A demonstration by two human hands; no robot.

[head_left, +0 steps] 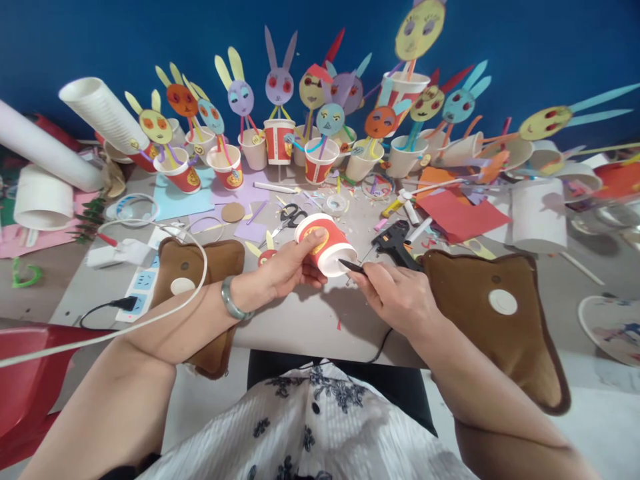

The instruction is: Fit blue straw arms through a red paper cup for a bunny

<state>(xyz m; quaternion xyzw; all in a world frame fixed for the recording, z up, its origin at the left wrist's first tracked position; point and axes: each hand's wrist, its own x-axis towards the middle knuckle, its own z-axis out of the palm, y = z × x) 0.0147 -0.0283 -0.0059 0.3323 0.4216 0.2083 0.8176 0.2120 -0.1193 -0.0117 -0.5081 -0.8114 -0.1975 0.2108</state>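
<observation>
My left hand [295, 263] is closed round a red and white paper cup [334, 235], thumb on its yellow printed emblem. The cup lies tilted, with one white end turned toward my right hand. My right hand [395, 290] grips a slim black pointed tool [351, 266]; its tip meets the white end of the cup. Whether it is a pen or a blade I cannot tell. Just past my left hand a red paper rabbit face [267, 257] lies on the table, partly hidden. Open black-handled scissors [291, 216] lie behind the cup, and a black glue gun [395, 241] lies to its right.
Paper cups with rabbit-faced figures [279, 137] line the back wall. Brown cushioned pouches [480, 320] lie on both sides. A white cable [203, 267] loops over my left forearm near a power strip [143, 283]. Red paper [460, 213] and scraps cover the table's back half.
</observation>
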